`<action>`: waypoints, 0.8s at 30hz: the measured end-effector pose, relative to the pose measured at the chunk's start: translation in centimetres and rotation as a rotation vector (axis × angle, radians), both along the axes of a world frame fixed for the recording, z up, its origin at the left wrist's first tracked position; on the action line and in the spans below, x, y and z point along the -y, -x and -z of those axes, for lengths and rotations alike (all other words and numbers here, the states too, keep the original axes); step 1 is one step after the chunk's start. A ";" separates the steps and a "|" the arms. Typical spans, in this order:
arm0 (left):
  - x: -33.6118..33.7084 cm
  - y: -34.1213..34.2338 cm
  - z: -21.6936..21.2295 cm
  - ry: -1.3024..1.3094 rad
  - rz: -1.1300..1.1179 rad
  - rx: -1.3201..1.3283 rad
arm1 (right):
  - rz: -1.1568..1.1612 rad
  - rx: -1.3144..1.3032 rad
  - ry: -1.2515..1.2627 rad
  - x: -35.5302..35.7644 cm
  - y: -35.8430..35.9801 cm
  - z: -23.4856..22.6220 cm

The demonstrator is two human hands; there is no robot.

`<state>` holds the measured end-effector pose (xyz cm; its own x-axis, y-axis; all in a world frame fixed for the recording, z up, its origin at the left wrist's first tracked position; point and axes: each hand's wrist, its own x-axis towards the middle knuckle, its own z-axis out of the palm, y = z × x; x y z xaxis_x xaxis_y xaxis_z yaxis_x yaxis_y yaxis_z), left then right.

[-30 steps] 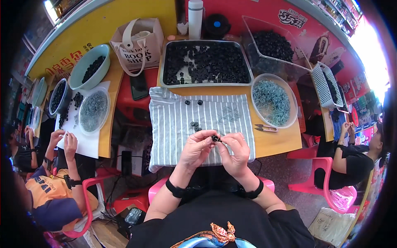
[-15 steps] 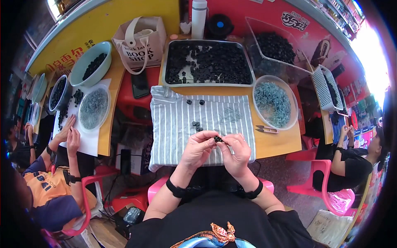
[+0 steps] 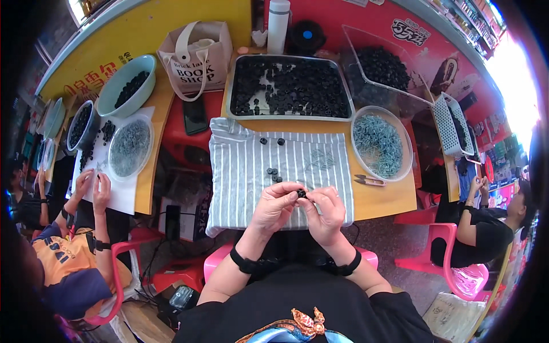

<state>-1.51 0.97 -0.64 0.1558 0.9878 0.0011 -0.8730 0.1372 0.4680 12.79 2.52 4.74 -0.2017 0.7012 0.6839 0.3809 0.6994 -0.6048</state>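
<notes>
Between the fingertips of both my hands is a small round black part (image 3: 301, 194), held over the front of a grey and white striped cloth (image 3: 240, 188). My left hand (image 3: 273, 208) pinches it from the left. From the other side my right hand (image 3: 327, 214) closes thumb and fingers on it; whether a thin pin is in those fingers is too small to tell. Several similar black parts (image 3: 272, 171) lie on the cloth just beyond my hands and further back. Thin blue-grey pins (image 3: 322, 159) are scattered on the cloth's right half.
Behind the cloth stands a metal tray (image 3: 290, 118) of black parts. A round tub (image 3: 408, 153) of blue-grey pins sits right, with thread snips (image 3: 369, 180) before it. A clear bin (image 3: 420, 94), tote bag (image 3: 200, 71) and white bottle (image 3: 278, 28) are further back. Co-workers sit at both sides.
My hands stay in nearly the same place on the black part, with only a slight shift of the right fingers. The left co-worker's hands have drawn back from the loose parts.
</notes>
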 end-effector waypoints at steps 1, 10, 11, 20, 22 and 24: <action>0.0 0.0 0.0 -0.008 -0.001 -0.001 | 0.001 0.003 -0.010 0.0 0.0 0.0; 0.2 0.0 0.1 0.003 -0.009 -0.014 | -0.001 0.017 -0.072 -0.1 0.3 0.3; 0.2 0.0 0.0 0.003 -0.010 -0.013 | -0.002 0.018 -0.071 -0.1 0.3 0.3; 0.2 0.2 0.0 -0.015 -0.008 -0.006 | -0.003 0.062 -0.127 -0.3 0.5 0.7; 0.2 0.1 -0.3 -0.006 -0.008 -0.018 | -0.002 0.048 -0.124 -0.4 0.6 0.8; 0.2 0.2 -0.2 -0.016 -0.015 -0.020 | -0.006 0.057 -0.115 -0.5 0.6 0.9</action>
